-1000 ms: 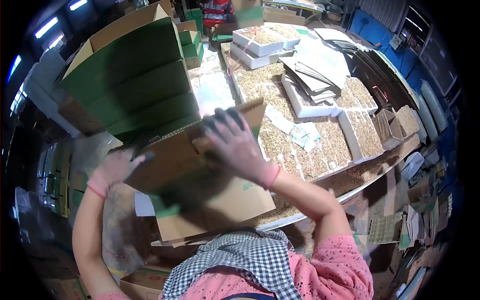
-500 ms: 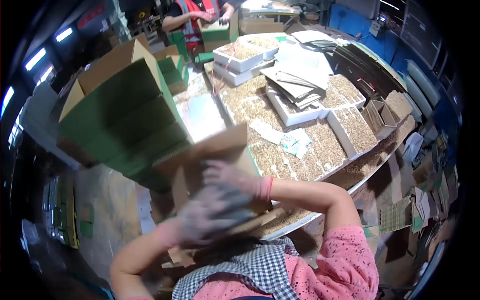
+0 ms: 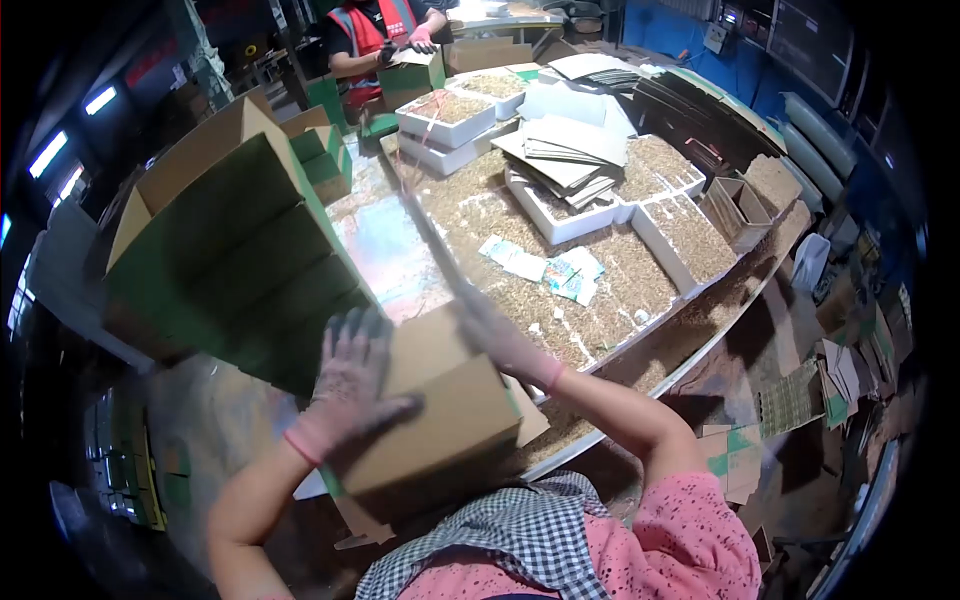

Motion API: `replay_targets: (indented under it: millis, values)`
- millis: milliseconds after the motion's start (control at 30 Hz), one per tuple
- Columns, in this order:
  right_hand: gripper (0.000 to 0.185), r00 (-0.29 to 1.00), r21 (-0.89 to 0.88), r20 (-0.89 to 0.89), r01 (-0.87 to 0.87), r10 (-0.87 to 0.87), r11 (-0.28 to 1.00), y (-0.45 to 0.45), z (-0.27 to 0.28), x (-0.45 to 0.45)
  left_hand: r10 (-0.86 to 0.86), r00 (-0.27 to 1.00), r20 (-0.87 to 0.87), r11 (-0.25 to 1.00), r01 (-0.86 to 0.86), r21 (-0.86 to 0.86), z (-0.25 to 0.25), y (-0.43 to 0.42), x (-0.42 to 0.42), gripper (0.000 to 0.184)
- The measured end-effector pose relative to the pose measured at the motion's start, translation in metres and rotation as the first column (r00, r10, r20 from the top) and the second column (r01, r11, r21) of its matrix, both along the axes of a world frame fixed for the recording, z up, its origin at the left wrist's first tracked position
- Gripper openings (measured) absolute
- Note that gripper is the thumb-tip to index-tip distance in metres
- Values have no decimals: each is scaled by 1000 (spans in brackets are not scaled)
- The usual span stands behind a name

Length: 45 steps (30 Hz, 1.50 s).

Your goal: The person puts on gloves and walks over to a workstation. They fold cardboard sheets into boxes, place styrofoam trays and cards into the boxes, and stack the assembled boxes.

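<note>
A brown cardboard box (image 3: 430,425) stands at the table's near edge, close to my body, its inside hidden from view. My left hand (image 3: 350,385), in a pale glove with dark fingertips, lies on the box's left side with fingers spread. At the box's far right corner is my gloved right hand (image 3: 500,335), seen edge-on beside an upright flap; its fingers are blurred. To the left rises a stack of green and brown boxes (image 3: 230,240).
Pale granules fill trays (image 3: 690,240) on the table, with cardboard sheets (image 3: 565,155) and a printed packet (image 3: 573,275) on top. Across the table a person in a red vest (image 3: 385,35) handles a green box. Flattened boxes (image 3: 790,400) lie low at right.
The box has turned and now shows a flat brown face. My left hand has moved from its front to its left side, my right hand to its far right corner. The view has shifted.
</note>
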State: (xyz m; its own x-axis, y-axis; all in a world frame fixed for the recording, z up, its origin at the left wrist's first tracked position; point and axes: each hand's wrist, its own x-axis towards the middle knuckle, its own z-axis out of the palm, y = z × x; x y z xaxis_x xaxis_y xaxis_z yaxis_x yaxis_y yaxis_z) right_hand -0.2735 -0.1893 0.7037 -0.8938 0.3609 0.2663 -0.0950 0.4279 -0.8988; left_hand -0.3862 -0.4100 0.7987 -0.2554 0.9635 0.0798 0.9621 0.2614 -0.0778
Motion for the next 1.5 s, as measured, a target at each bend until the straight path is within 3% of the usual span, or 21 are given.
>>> replay_targets:
  millis: [33,100,167,233,267,300,367,400,533,600,667,700,800,867,900,1000,1067,1133,1300,1467,1500]
  values:
    - [48,1000,-322,3,-23,25,946,-11,21,22,192,968,160,981,-194,-2,-37,-20,-12,89]
    - [63,995,-235,93,52,-31,971,-35,-69,60,197,925,326,960,-249,127,-36,-49,-20,90]
    - [60,977,-340,193,-15,85,940,-64,-33,84,133,824,551,909,-323,264,-49,-82,-42,91]
    - [57,940,-543,212,-116,269,831,-67,10,81,148,903,403,900,-293,324,-73,-116,-47,81]
    - [55,911,-684,159,-177,381,708,-57,37,69,22,738,674,791,-426,440,-110,-131,-48,72]
    - [47,955,-466,38,-244,295,851,-53,81,56,-171,506,846,660,-579,479,-145,-142,-50,63]
    - [31,957,178,-28,-280,289,943,-82,131,37,-125,669,733,656,-498,567,-148,-150,-40,51]
    - [24,948,533,63,-296,312,793,-103,138,24,-50,691,721,649,-526,550,-154,-155,-39,50]
    - [16,813,772,-71,-323,578,548,-209,-6,-5,54,295,954,511,-829,227,-115,-136,-10,44]
    - [22,739,637,232,-607,633,475,-203,23,13,97,136,986,497,-865,70,-107,-140,-8,42]
    - [38,911,485,-208,-219,355,847,-150,47,49,25,304,952,587,-776,232,-102,-152,-16,47]
    - [39,804,294,-576,36,147,955,-103,54,56,21,432,902,634,-703,322,-86,-151,-14,51]
    - [54,768,-76,-385,526,-511,847,-16,-13,115,201,295,934,538,-830,146,-78,-154,-23,51]
    - [60,472,-638,91,704,-877,313,23,-110,121,503,28,864,357,-917,-179,-81,-153,-29,47]
    - [69,565,-541,131,729,-815,419,29,-183,118,646,-66,760,261,-917,-301,-85,-154,-32,46]
    - [81,376,-374,409,900,-831,223,0,-154,82,274,115,955,396,-918,-3,-148,-196,-78,38]
    - [85,477,-479,271,820,-836,313,0,-180,83,221,750,623,712,-561,422,-109,-161,-68,34]
    - [93,501,-468,180,800,-846,375,2,-186,77,289,905,313,820,-402,407,-66,-133,-39,34]
    - [72,533,-760,-14,544,-846,355,7,-126,96,228,675,702,743,-587,322,-100,-165,-74,37]
    - [55,699,-829,-103,333,-708,449,-3,-7,113,180,791,585,686,-527,501,-74,-137,-40,38]
    - [50,722,-425,-134,577,-679,697,24,-30,115,215,801,558,700,-525,484,-72,-136,-39,37]
